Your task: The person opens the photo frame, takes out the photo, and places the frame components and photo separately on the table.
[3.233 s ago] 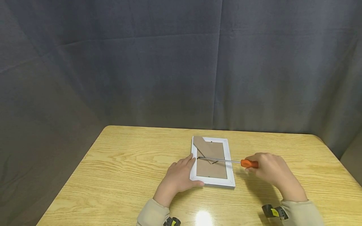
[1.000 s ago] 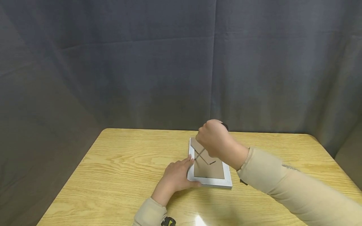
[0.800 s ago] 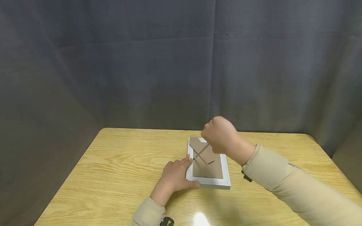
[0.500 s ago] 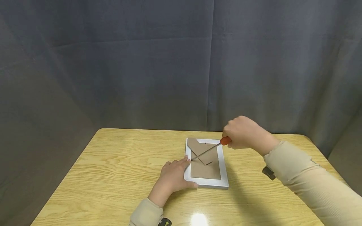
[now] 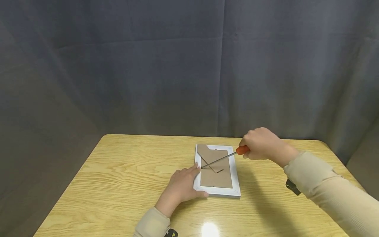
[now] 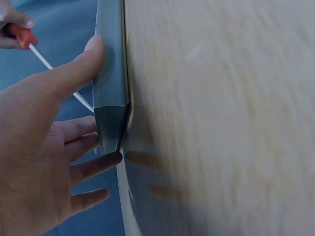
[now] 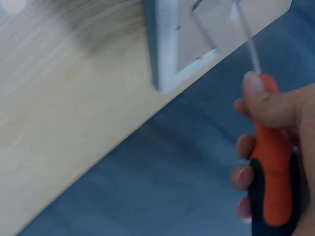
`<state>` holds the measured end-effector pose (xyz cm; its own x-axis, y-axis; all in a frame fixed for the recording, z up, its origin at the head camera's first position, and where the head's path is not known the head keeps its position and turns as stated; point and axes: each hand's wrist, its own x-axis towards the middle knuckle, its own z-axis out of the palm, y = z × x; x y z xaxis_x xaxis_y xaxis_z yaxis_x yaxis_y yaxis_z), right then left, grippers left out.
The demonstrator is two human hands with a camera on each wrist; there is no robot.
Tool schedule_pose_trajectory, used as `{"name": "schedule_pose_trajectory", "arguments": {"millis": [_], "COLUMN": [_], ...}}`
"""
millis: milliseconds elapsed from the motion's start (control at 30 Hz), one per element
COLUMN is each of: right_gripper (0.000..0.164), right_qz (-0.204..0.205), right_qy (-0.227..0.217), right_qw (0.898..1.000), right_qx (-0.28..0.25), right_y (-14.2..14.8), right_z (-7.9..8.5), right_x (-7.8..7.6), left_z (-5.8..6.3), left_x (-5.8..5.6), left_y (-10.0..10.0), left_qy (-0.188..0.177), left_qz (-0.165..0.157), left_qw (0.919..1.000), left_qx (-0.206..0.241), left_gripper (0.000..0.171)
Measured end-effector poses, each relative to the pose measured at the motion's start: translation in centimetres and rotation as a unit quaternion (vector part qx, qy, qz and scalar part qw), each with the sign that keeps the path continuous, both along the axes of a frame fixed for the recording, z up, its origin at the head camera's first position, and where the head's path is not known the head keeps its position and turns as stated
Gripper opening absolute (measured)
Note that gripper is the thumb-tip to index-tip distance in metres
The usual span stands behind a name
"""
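A white picture frame (image 5: 219, 191) lies face down on the table, its brown backing board (image 5: 217, 181) and folding stand (image 5: 204, 151) upward. My left hand (image 5: 182, 186) rests at its near left corner. The thumb lies along the near edge; the other fingers, spread and mostly straight, touch the left side. My right hand (image 5: 260, 144) grips the orange and black handle of a screwdriver (image 7: 275, 167) right of the frame. Its shaft slants down across the backing, and the tip is at a small dark spot on the backing's left edge, beside my left fingertips.
The wood-grain table (image 5: 127, 171) extends on both sides of the frame. Dark grey curtains (image 5: 148, 82) hang behind it. A thin dark strut (image 5: 219, 171) lies across the backing, and small dark tabs show along the opening.
The right hand has risen over the frame with the screwdriver steeper, then swung back right, tilting the shaft lower. The tip stays near the left edge. My left hand has kept its place on the frame.
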<state>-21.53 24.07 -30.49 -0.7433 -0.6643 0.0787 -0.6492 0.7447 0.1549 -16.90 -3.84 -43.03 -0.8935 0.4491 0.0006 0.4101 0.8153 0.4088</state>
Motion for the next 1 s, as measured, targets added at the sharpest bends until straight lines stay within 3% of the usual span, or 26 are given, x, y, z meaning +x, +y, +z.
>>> {"name": "schedule_pose_trajectory", "arguments": {"millis": [233, 433, 667, 833, 1000], "right_gripper": [0.034, 0.033, 0.029, 0.024, 0.027], "right_qz": [0.006, -0.030, -0.035, -0.040, -0.041], "right_qy": [0.083, 0.122, 0.181, 0.216, 0.213], "right_qw": [0.995, 0.979, 0.942, 0.903, 0.869], "right_qx": [0.048, 0.160, 0.280, 0.370, 0.445], "right_y": [-5.1, -9.5, -13.6, -16.6, -19.2], "right_z": [2.9, 4.3, 4.8, 4.8, 4.5], "right_x": [1.6, 1.9, 2.5, 3.5, 4.2], "left_z": [-0.4, -0.5, -0.3, -0.2, -0.2], "left_x": [0.0, 0.1, 0.2, 0.3, 0.3], "left_y": [-0.7, -1.1, -1.2, -1.5, -1.7], "left_qy": [0.005, 0.010, 0.012, 0.033, 0.053], "left_qz": [-0.003, 0.000, -0.002, -0.006, -0.014], "left_qw": [1.0000, 0.9997, 0.9996, 0.9993, 0.9985], "left_qx": [0.007, -0.020, -0.027, -0.014, -0.005], "left_gripper": [0.096, 0.097, 0.096, 0.095, 0.096]}}
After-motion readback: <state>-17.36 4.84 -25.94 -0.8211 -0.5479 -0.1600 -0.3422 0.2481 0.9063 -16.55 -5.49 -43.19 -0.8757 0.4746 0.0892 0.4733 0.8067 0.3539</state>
